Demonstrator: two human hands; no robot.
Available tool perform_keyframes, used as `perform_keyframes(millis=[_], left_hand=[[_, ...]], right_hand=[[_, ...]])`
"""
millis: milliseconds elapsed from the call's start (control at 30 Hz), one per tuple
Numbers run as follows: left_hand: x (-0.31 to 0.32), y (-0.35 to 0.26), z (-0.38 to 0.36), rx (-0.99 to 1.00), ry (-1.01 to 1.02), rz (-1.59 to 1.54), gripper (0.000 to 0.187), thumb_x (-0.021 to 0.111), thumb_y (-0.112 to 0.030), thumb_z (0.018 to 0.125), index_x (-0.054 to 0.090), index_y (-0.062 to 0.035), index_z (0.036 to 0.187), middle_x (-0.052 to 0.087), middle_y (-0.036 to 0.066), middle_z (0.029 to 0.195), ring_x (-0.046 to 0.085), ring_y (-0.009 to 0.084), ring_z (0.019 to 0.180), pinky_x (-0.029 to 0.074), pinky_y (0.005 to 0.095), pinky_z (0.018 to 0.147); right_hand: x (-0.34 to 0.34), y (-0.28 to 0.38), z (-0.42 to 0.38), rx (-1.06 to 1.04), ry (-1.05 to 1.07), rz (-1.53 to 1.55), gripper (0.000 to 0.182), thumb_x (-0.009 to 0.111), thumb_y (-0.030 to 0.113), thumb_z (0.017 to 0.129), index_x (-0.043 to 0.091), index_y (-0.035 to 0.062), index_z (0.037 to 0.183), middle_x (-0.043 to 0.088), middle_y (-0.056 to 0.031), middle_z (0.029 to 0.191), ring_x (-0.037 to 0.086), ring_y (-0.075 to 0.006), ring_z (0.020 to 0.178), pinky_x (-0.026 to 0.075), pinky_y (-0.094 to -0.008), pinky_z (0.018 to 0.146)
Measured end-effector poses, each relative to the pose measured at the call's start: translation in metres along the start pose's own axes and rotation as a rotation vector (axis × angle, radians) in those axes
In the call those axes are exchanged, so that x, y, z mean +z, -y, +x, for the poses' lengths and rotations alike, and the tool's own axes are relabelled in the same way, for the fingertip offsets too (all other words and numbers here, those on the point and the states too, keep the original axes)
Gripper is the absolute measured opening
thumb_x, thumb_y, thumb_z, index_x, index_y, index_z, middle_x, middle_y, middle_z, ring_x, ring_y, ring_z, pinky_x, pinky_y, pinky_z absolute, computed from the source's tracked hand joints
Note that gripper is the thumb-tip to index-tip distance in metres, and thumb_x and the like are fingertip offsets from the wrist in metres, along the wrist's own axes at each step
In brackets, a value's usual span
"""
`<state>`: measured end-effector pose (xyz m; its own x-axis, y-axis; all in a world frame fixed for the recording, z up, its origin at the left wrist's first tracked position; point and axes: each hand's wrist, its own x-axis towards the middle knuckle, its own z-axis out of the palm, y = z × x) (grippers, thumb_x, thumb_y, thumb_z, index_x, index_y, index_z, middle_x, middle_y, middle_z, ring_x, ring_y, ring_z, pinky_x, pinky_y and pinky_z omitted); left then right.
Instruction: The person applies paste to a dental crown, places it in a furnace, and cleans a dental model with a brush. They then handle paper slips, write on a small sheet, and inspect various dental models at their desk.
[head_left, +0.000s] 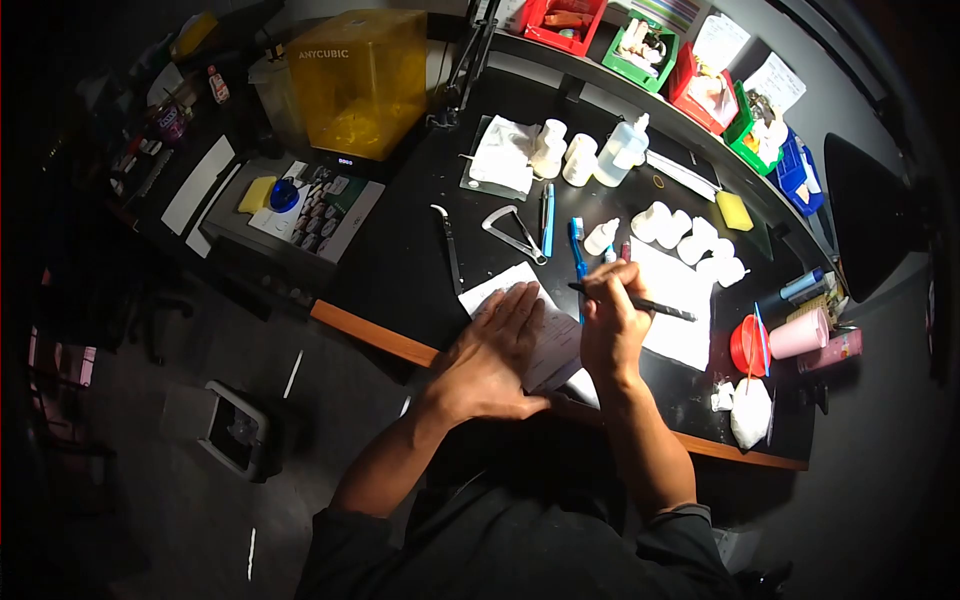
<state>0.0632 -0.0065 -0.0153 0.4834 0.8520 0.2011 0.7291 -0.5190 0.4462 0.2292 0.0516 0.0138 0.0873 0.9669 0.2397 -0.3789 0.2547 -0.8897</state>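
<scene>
My left hand [492, 352] lies flat with fingers stretched out across a sheet of paper [556, 348] at the desk's front edge. Faint lines of writing or print show on the sheet, too small to read. Just right of it, my right hand [616, 318] grips a black pen [668, 308], held above the paper. A white paper towel [690, 345] lies to the right of that hand. Beyond my hands are a blue toothbrush [578, 245], a small white dropper bottle [601, 237], a metal caliper [514, 234] and a slim black-handled tool [447, 245].
White bottles [549, 149] and a clear squeeze bottle [622, 155] stand farther back. Dental-looking white models [672, 226] sit at right, near a red bowl [746, 346] and pink cup [798, 333]. Colored bins [640, 55] line the shelf. A yellow-covered ANYCUBIC machine [355, 85] stands left.
</scene>
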Motion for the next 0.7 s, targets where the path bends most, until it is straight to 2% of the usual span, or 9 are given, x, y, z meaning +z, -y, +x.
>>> perform_keyframes(millis=[200,300,333,433,467,533,567,600,700], left_hand=[[0.001,0.003,0.0,0.013,0.024,-0.027,0.103,0.071,-0.044,0.084,0.026,0.0135,0.156,0.022,0.034,0.165,0.016,0.0405,0.158,0.01,0.0481,0.13],[0.003,0.009,0.001,0.024,0.061,0.038,0.091,0.064,-0.038,0.091,0.026,0.0128,0.156,0.02,0.032,0.167,0.016,0.0397,0.159,0.01,0.048,0.13],[0.003,0.01,0.001,0.03,0.039,0.021,0.077,0.057,-0.03,0.097,0.029,0.0133,0.155,0.024,0.032,0.165,0.018,0.0399,0.158,0.011,0.0479,0.13],[-0.001,0.016,0.005,-0.041,0.014,-0.277,0.068,0.053,-0.025,0.101,0.033,0.0135,0.153,0.029,0.034,0.162,0.02,0.041,0.157,0.012,0.0485,0.129],[-0.008,0.015,0.002,-0.046,-0.052,-0.364,0.058,0.049,-0.022,0.103,0.041,0.0121,0.149,0.039,0.034,0.158,0.03,0.042,0.153,0.02,0.0491,0.128],[0.009,0.04,-0.005,0.182,-0.206,-0.169,0.052,0.047,-0.017,0.105,0.044,0.0157,0.145,0.043,0.036,0.152,0.039,0.0457,0.147,0.029,0.0495,0.124],[0.007,0.041,-0.004,0.295,-0.283,-0.07,0.049,0.046,-0.015,0.105,0.046,0.0175,0.142,0.046,0.037,0.15,0.044,0.0475,0.144,0.034,0.0497,0.122],[0.005,0.04,-0.006,0.318,-0.335,-0.035,0.041,0.044,-0.007,0.106,0.048,0.0199,0.137,0.05,0.039,0.145,0.05,0.0503,0.138,0.041,0.0494,0.118],[-0.009,0.033,-0.001,-0.079,-0.2,-0.659,0.044,0.041,-0.027,0.108,0.059,0.0081,0.128,0.063,0.025,0.125,0.06,0.0328,0.117,0.044,0.0414,0.105]], right_hand=[[-0.034,0.004,-0.038,0.017,-0.004,0.113,0.008,0.058,0.004,0.096,0.056,0.0027,0.088,0.061,-0.0115,0.09,0.052,-0.0119,0.063,0.045,-0.0245,0.056],[-0.038,0.003,-0.05,0.069,0.02,0.149,0.009,0.058,0.007,0.096,0.056,0.0033,0.088,0.061,-0.0121,0.092,0.054,-0.0128,0.069,0.047,-0.0258,0.064],[-0.037,0.002,-0.053,0.077,0.012,0.151,0.008,0.058,0.007,0.095,0.056,0.0031,0.089,0.061,-0.0118,0.093,0.054,-0.0126,0.069,0.047,-0.0258,0.066],[-0.036,-0.002,-0.059,0.107,-0.017,0.116,0.004,0.059,0.003,0.092,0.056,0.0024,0.089,0.061,-0.0113,0.095,0.054,-0.012,0.073,0.048,-0.026,0.07],[-0.036,-0.005,-0.06,0.117,-0.032,0.078,0.005,0.06,-0.001,0.09,0.057,0.0021,0.089,0.062,-0.0113,0.095,0.055,-0.012,0.075,0.048,-0.0262,0.071],[-0.037,-0.009,-0.064,0.12,-0.03,-0.055,0.013,0.061,-0.011,0.084,0.058,0.0007,0.09,0.063,-0.0109,0.097,0.057,-0.011,0.084,0.049,-0.026,0.078],[-0.038,-0.006,-0.065,0.029,0.049,-0.278,0.012,0.062,-0.009,0.085,0.058,0.0,0.092,0.063,-0.0102,0.096,0.058,-0.0108,0.086,0.048,-0.0257,0.079],[-0.038,-0.007,-0.066,-0.009,0.074,-0.327,0.012,0.062,-0.008,0.085,0.057,-0.0002,0.092,0.062,-0.0097,0.096,0.057,-0.0104,0.085,0.048,-0.0259,0.077],[-0.038,-0.012,-0.069,-0.059,0.115,-0.411,0.011,0.062,-0.006,0.086,0.056,-0.0006,0.094,0.061,-0.0085,0.096,0.056,-0.0092,0.081,0.048,-0.026,0.074]])
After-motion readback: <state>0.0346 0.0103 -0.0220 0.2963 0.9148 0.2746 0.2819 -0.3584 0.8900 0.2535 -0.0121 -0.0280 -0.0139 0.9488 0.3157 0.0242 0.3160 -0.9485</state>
